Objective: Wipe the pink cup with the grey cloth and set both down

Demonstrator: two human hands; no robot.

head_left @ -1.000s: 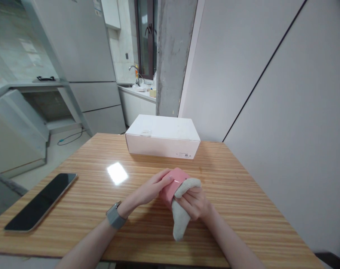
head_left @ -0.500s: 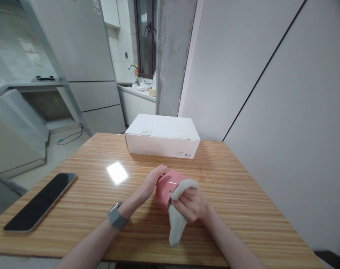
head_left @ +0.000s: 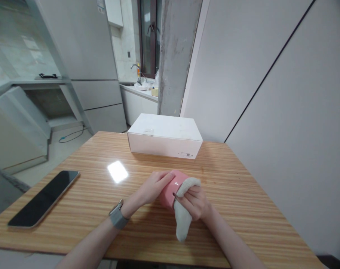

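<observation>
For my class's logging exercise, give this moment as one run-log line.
left hand: holding pink container | right hand: holding pale cloth at its opening | table far side: white box | table left: phone

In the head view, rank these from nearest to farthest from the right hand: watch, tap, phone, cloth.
From the right hand:
1. Cloth, gripped in it.
2. Watch, off to its left.
3. Phone, at the left of the table.
4. Tap, in the background beyond the table.
</observation>
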